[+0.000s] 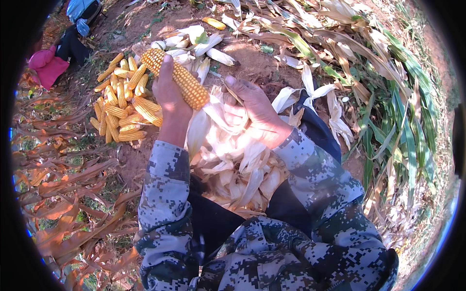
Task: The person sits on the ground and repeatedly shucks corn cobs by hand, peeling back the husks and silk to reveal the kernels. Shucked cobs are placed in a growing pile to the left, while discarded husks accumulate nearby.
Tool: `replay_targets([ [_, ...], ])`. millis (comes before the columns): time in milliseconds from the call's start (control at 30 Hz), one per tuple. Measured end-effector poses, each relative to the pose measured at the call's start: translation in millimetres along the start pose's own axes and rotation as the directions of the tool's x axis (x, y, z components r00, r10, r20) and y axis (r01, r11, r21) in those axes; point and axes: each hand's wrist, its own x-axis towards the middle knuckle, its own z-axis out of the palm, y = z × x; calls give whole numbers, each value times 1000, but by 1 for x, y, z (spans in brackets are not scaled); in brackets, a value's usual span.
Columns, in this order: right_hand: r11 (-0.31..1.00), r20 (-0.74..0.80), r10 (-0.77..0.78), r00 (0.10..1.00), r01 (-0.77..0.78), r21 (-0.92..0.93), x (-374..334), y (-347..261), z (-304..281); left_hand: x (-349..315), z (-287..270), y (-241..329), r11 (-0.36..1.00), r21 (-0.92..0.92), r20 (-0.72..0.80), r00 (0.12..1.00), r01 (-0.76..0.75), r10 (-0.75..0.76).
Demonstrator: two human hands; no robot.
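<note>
My left hand [170, 92] is closed around a bare yellow corn cob [187, 82], its thumb lying along the kernels. The cob slants from upper left down to the right. Pale corn husk [219, 114] hangs from its lower right end. My right hand [255, 104] is closed on this husk, close to the cob's end, with the thumb pointing up and left. Between my legs, under both hands, lies a heap of dry stripped husks [247, 174].
A pile of husked cobs [121, 104] lies on the soil at left. Beyond my hands are cobs still in husks [208, 46] and one loose yellow cob [213, 23]. Corn stalks [403, 111] spread at right, dry leaves [68, 208] at left. Another person [73, 43] is at far left.
</note>
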Motion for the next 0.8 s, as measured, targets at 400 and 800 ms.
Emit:
replay_targets([
  [400, 728, 152, 100, 983, 32, -685, 7, 44, -5, -56, 4, -2, 995, 99, 103, 994, 15, -25],
  [800, -474, 223, 298, 928, 347, -809, 4, 63, -4, -45, -11, 37, 806, 571, 298, 876, 153, -378],
])
